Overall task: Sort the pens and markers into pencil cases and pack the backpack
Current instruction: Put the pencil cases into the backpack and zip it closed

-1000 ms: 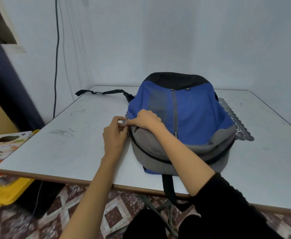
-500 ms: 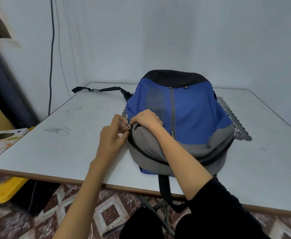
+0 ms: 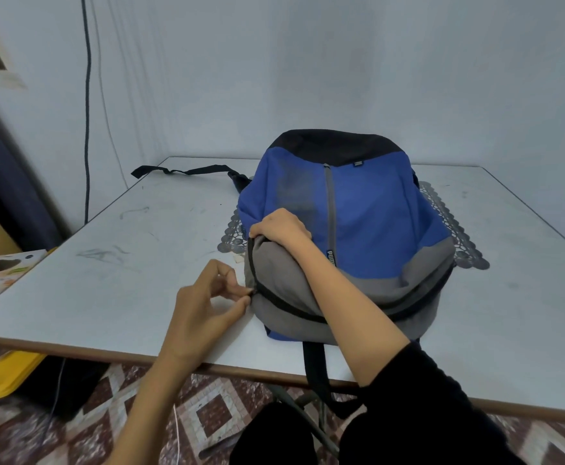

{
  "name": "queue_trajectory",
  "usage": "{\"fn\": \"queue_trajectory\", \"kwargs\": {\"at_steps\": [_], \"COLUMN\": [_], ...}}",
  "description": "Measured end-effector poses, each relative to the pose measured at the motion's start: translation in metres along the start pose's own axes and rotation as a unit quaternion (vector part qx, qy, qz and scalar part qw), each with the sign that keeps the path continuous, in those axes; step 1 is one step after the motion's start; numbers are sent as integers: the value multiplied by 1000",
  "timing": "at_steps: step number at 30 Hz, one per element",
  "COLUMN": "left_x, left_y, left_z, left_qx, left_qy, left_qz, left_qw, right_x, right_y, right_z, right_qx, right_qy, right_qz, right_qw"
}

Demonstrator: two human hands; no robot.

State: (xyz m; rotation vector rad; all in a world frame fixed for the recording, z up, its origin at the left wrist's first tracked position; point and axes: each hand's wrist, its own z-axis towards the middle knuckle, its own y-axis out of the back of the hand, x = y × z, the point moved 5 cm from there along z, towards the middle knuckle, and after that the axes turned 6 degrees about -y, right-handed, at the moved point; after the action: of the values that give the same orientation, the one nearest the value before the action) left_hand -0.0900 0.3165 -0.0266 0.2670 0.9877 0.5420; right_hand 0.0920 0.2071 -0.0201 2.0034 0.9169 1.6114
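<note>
Where the blue-and-grey fabric backpack (image 3: 368, 213) nears the front edge of the white table (image 3: 133, 283), left hand (image 3: 207, 307) pinching black zip (image 3: 284, 305) — right hand (image 3: 282, 226) gripping its grey fabric.

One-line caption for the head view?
Left hand pinches the zipper pull of the backpack; right hand grips its fabric above.

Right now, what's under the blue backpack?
A grey lacy mat lies under the backpack, on the white table. Its scalloped edges stick out on both sides. The mat's middle is covered, so anything else under there is hidden.
</note>
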Motion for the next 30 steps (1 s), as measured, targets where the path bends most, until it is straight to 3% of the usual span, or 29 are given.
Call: {"fn": "queue_trajectory", "kwargs": {"at_steps": [6, 13, 15, 17, 20, 22, 26, 30], "left_x": [1, 4, 5, 5, 5, 7, 2, 1], "left_y": [3, 5, 6, 5, 5, 7, 8, 10], "left_z": [-9, -8, -8, -8, -10, -12, -17, -17], "left_qx": [-22, -7, -12, -15, -32, -56, -67, -58], "left_qy": [21, 47, 48, 50, 56, 67, 51, 65], "left_qz": [-12, -33, -27, -24, -20, -16, -1, -63], "left_qw": [999, 998, 998, 998, 998, 996, 996, 994], "right_x": [0, 12, 13, 12, -4, -18, -29, -31], "right_y": [-1, 14, 25, 31, 13, -3, -10, -15], "right_z": [-6, -58, -92, -133, -163, -162, -159, -156], "right_qx": [1, 22, -68, -157, -184, -196, -220, -240], "right_qy": [24, 171, 251, 351, 448, 467, 472, 468], "right_qz": [-18, -28, -46, -51, -162, -244, -242, -224], "right_qw": [1000, 985, 964, 922, 860, 827, 819, 820]}}
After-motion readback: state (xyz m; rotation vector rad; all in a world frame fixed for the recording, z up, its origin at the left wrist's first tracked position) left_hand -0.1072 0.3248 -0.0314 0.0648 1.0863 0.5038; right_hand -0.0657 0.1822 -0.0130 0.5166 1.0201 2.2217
